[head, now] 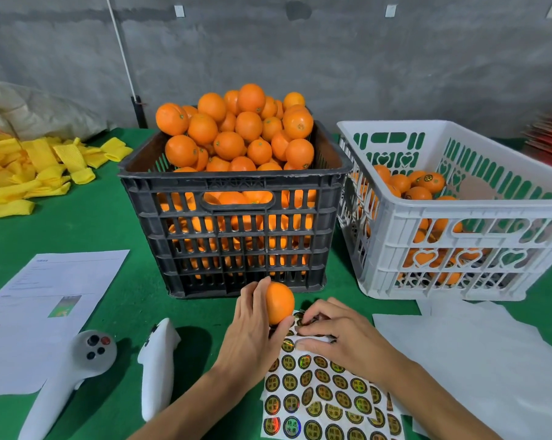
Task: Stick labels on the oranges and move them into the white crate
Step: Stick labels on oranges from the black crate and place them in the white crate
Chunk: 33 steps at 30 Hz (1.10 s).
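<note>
My left hand (252,331) grips one orange (279,302) just above the green table, in front of the black crate (236,217) heaped with oranges. My right hand (335,335) rests on the top edge of the sticker sheet (325,398), its fingertips curled and picking at a round gold label beside the orange. Whether a label has come free is hidden by the fingers. The white crate (459,242) stands at the right with several labelled oranges in its bottom.
Two white handheld controllers (78,369) (157,366) and a printed paper (49,300) lie at the left front. Yellow foam sleeves (30,173) are piled at far left. White backing sheets (478,360) lie at right front.
</note>
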Tool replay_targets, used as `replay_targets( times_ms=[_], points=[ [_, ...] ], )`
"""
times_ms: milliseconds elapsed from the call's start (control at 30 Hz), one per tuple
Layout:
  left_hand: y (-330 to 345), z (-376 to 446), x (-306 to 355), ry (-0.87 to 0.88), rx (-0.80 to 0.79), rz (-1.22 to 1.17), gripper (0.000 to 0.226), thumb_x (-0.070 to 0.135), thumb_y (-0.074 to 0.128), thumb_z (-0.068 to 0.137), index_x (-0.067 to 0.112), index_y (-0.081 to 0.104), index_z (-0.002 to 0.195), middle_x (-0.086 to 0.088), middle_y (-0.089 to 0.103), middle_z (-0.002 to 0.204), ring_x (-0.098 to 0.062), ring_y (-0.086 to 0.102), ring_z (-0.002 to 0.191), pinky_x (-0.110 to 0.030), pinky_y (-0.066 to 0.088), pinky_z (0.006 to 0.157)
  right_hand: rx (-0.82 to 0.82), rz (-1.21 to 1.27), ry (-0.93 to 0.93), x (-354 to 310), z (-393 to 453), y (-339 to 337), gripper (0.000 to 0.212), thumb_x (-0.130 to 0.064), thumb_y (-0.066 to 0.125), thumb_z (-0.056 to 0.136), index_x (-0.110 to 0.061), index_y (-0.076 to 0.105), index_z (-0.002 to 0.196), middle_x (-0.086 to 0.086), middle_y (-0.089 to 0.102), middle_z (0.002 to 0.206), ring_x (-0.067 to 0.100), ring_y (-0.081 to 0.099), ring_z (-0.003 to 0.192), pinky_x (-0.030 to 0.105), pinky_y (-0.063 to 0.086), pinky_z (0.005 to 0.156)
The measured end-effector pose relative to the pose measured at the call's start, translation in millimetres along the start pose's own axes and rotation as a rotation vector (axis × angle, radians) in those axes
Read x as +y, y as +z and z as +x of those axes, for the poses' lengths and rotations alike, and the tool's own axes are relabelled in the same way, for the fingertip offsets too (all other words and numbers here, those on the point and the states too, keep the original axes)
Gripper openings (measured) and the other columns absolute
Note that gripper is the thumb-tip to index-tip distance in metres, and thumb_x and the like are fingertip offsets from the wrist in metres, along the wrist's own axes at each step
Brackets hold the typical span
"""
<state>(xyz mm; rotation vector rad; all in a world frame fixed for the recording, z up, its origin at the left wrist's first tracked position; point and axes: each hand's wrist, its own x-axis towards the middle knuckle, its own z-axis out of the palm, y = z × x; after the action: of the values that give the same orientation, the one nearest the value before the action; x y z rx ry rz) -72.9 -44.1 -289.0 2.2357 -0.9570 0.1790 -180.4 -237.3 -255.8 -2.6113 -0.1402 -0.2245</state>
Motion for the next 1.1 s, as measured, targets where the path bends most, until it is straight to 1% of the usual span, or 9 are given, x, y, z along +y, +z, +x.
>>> replay_targets(
  times_ms=[200,433,500,600,733,800,933,1033,1100],
  points=[
    [-0.1,0.7,0.1,-0.013,-0.01,0.0,0.079,0.059,0.051,0.099,0.028,0.01,0.16,0.007,0.02,0.151,-0.013,0.042,0.134,-0.019,0.05,0.096,0.06,0.348,0.176,0.6,3.4,1.6,0.015,-0.048,0.076,0.089,-0.04,0.081,0.1,-0.021,0.063,0.107,0.005,0.058,0.111,0.025,0.045,0.098],
    [2.3,0.9,-1.9,-0.004,-0.019,0.011,0.08,0.061,0.049,0.098,0.029,0.011,0.16,0.006,0.021,0.152,-0.013,0.042,0.133,-0.017,0.05,0.093,0.056,0.471,0.285,-1.1,8.0,-0.2,0.006,-0.034,0.076,0.093,-0.036,0.081,0.09,-0.011,0.065,0.094,0.009,0.062,0.088,0.037,0.052,0.089],
    [2.4,1.7,-1.9,-0.002,-0.019,0.012,0.08,0.063,0.047,0.097,0.03,0.011,0.159,0.007,0.021,0.151,-0.012,0.043,0.132,-0.018,0.051,0.091,0.117,0.514,0.355,-3.2,11.3,-4.1,0.011,-0.031,0.073,0.095,-0.032,0.08,0.088,-0.009,0.07,0.087,0.009,0.064,0.08,0.036,0.054,0.08],
    [1.1,3.5,-2.7,-0.006,-0.029,-0.009,0.078,0.061,0.055,0.096,0.035,0.012,0.157,0.009,0.021,0.15,-0.012,0.046,0.129,-0.016,0.05,0.089,0.362,0.442,0.437,-10.8,14.4,-5.4,0.014,-0.035,0.069,0.097,-0.032,0.077,0.086,-0.014,0.07,0.085,0.004,0.064,0.079,0.026,0.051,0.075],
    [-6.0,8.9,-0.6,0.034,-0.005,-0.08,0.076,0.066,0.059,0.091,0.048,0.013,0.15,0.012,0.025,0.146,-0.01,0.049,0.122,-0.02,0.052,0.089,0.638,-0.117,0.262,-26.5,18.5,-6.3,0.014,-0.038,0.065,0.099,-0.029,0.074,0.092,-0.017,0.061,0.087,0.006,0.057,0.076,0.028,0.05,0.067],
    [-10.4,11.4,4.0,0.066,0.031,-0.12,0.075,0.07,0.056,0.088,0.049,0.018,0.15,0.014,0.028,0.145,-0.008,0.05,0.12,-0.017,0.052,0.089,0.674,-0.249,0.143,-33.4,22.8,-4.6,0.01,-0.031,0.071,0.096,-0.024,0.077,0.095,-0.011,0.063,0.089,0.011,0.059,0.078,0.032,0.052,0.067],
    [-20.3,14.8,15.9,0.148,0.101,-0.187,0.077,0.061,0.068,0.089,0.046,0.027,0.152,0.012,0.03,0.145,-0.007,0.052,0.12,-0.008,0.047,0.093,0.69,-0.025,0.085,-44.2,23.1,-2.6,0.007,-0.023,0.073,0.095,-0.022,0.079,0.099,-0.015,0.064,0.099,0.008,0.063,0.092,0.035,0.055,0.078],
    [-33.8,23.0,31.7,0.196,0.204,-0.215,0.077,0.054,0.074,0.084,0.044,0.035,0.15,0.013,0.033,0.143,-0.005,0.051,0.125,-0.011,0.05,0.093,0.713,0.184,0.063,-56.2,17.2,-13.5,0.025,-0.037,0.059,0.104,-0.024,0.078,0.112,-0.021,0.061,0.114,0.011,0.065,0.106,0.034,0.056,0.084],
    [-46.4,35.9,46.6,0.248,0.3,-0.22,0.079,0.048,0.08,0.081,0.042,0.039,0.148,0.015,0.033,0.141,0.002,0.046,0.128,-0.009,0.051,0.09,0.738,0.102,0.024,-67.2,13.8,-22.9,0.038,-0.047,0.05,0.106,-0.026,0.071,0.13,-0.023,0.056,0.131,0.005,0.061,0.119,0.029,0.057,0.09]
  ],
)
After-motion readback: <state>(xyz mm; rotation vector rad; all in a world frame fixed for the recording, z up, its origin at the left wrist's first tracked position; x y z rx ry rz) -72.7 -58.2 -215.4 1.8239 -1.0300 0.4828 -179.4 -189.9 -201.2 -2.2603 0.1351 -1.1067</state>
